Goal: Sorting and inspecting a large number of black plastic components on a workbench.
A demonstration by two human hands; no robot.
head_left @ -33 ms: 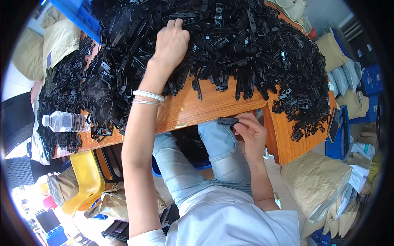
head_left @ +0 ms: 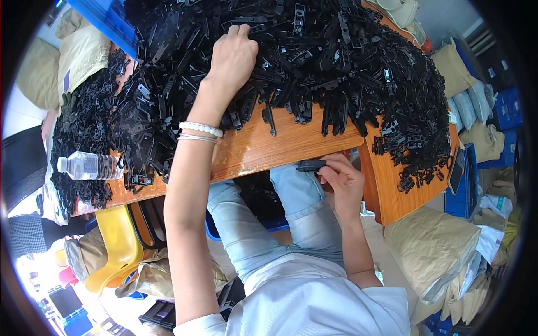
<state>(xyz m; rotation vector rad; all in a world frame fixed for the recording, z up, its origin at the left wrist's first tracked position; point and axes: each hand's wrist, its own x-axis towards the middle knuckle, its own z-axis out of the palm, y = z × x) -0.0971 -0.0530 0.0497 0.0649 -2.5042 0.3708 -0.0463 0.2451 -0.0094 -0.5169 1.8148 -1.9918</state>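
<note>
My left hand [head_left: 234, 56] reaches far into a big heap of black plastic parts [head_left: 185, 84] on the wooden table. Its fingers curl down among the parts, and their tips are hidden, so what they pinch does not show. White bracelets circle that wrist. Low at the table's front edge, above my right thigh, my right hand [head_left: 343, 182] is closed. Between thumb and fingers it pinches one small, long black plastic part [head_left: 311, 166], which points to the left.
A second pile of smaller black parts [head_left: 412, 112] covers the table's right side, near a phone [head_left: 457, 171]. A clear plastic bottle [head_left: 89, 166] lies at the left. A blue bin [head_left: 109, 25] stands at the far left. A yellow chair [head_left: 119, 241] and brown sacks [head_left: 431, 246] surround the table.
My left forearm has shifted very slightly to the left. The right hand and the black plastic part in it look the same.
</note>
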